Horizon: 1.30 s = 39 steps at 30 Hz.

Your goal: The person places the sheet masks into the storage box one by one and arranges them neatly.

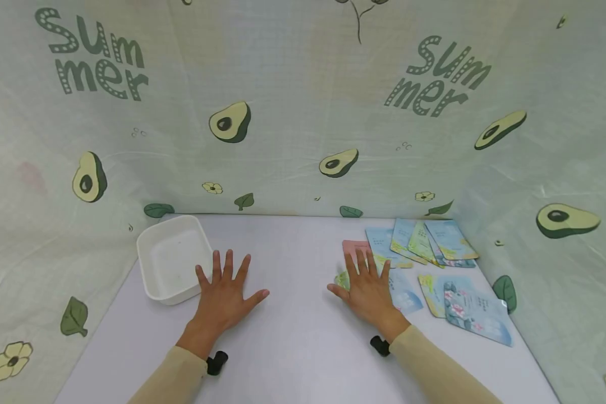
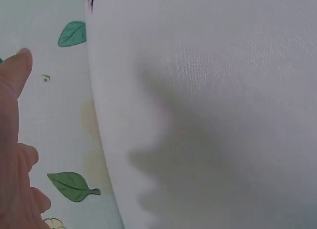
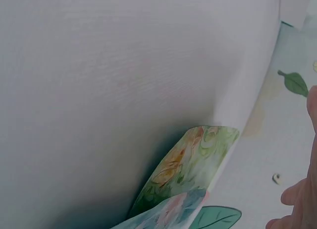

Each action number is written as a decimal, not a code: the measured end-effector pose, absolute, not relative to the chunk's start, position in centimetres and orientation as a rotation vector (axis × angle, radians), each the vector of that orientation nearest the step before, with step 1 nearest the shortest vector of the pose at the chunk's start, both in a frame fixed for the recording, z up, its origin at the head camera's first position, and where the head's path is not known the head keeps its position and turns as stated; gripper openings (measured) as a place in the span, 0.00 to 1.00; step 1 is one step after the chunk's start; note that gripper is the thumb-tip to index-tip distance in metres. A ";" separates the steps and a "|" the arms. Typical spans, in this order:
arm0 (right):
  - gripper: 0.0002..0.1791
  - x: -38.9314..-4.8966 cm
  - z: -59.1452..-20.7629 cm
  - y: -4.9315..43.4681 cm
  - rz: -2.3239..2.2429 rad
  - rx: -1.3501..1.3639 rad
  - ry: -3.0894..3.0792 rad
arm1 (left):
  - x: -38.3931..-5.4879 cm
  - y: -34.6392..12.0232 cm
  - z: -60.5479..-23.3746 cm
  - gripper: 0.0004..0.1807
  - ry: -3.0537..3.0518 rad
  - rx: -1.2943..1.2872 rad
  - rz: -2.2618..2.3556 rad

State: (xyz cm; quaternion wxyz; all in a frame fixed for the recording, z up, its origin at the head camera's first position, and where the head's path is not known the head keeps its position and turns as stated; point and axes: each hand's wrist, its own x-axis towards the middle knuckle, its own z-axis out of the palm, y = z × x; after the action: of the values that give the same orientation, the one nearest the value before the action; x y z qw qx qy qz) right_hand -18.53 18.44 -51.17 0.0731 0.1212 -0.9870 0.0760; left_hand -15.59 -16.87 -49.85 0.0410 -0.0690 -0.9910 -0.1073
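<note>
My left hand [image 1: 224, 300] is held over the white table with its fingers spread, just right of a white plastic tub [image 1: 148, 264]. The right hand [image 1: 367, 292], also spread and holding nothing, is above the near left part of a group of printed cards. Beneath and around it are a pink card [image 1: 353, 247], a green card [image 1: 341, 279] partly hidden by the hand, and a blue card [image 1: 404, 292]. In the right wrist view a green-and-orange floral card [image 3: 185, 164] lies on the table, below and left of the fingers.
More cards overlap at the back right, among them a blue one [image 1: 449, 238] and a pale green one [image 1: 424, 244]. A blue floral card [image 1: 477, 311] lies nearer the table's right edge. A printed avocado cloth [image 1: 283, 163] hangs behind and beside the table [image 1: 293, 336].
</note>
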 end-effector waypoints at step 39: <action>0.49 -19.6 -49.5 -0.9 0.334 0.903 -3.008 | -15.1 -24.3 -51.1 0.65 -3.042 0.039 -0.572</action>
State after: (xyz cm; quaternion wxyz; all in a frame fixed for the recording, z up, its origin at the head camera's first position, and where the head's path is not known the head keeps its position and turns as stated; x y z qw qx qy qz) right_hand -19.60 -0.93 -49.51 -0.0084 0.2858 -0.9524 0.1058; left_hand -15.09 -24.25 -51.11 0.0228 0.0125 -0.9825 -0.1846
